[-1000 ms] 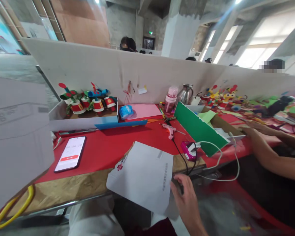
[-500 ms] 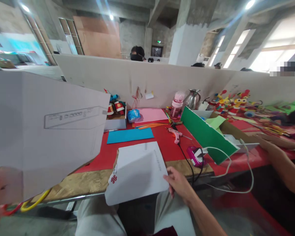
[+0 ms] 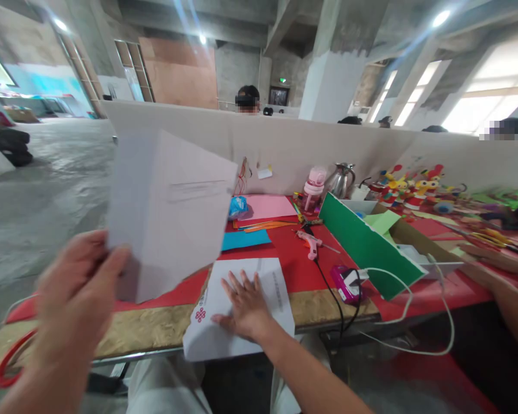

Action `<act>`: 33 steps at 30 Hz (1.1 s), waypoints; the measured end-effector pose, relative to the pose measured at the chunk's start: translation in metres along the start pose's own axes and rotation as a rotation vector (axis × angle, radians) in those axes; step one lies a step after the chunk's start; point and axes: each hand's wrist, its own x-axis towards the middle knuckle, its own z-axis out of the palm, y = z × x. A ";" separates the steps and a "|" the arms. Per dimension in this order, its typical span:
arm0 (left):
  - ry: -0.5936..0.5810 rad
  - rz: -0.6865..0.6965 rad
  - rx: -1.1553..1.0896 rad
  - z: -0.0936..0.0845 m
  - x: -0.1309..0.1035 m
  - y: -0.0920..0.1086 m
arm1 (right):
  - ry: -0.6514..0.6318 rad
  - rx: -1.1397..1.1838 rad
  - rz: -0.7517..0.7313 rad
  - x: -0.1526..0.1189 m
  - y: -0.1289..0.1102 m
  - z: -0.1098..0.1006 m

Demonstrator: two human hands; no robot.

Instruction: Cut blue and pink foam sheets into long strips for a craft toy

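My left hand (image 3: 84,282) grips a folded piece of white cardboard (image 3: 190,224) by its lower left edge and holds it up above the table's left side. Faint printed lines run across this piece, which is blurred. My right hand (image 3: 246,302) lies spread on a second white cardboard piece (image 3: 280,322), fingers apart and palm down. That piece bears a red knot logo and grey print, has a torn left edge, and juts over the table's front edge. Just behind it lies a blue sheet (image 3: 246,239), partly hidden by the raised cardboard.
A pink glue gun (image 3: 311,244) and a magenta power adapter (image 3: 346,283) with cables lie to the right. Beyond them stands a green-sided box (image 3: 366,247). A pink bottle (image 3: 314,187) and steel jug (image 3: 342,179) stand behind. Another person's arm (image 3: 505,293) rests at far right.
My left hand has brought the raised cardboard rightward, and it now covers the box of red figures. My right hand has gone from the lower cardboard's right edge to lying flat on it.
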 end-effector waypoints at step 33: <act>-0.507 -0.567 -0.668 0.219 -0.052 -0.150 | 0.323 -0.077 0.090 -0.020 0.054 0.007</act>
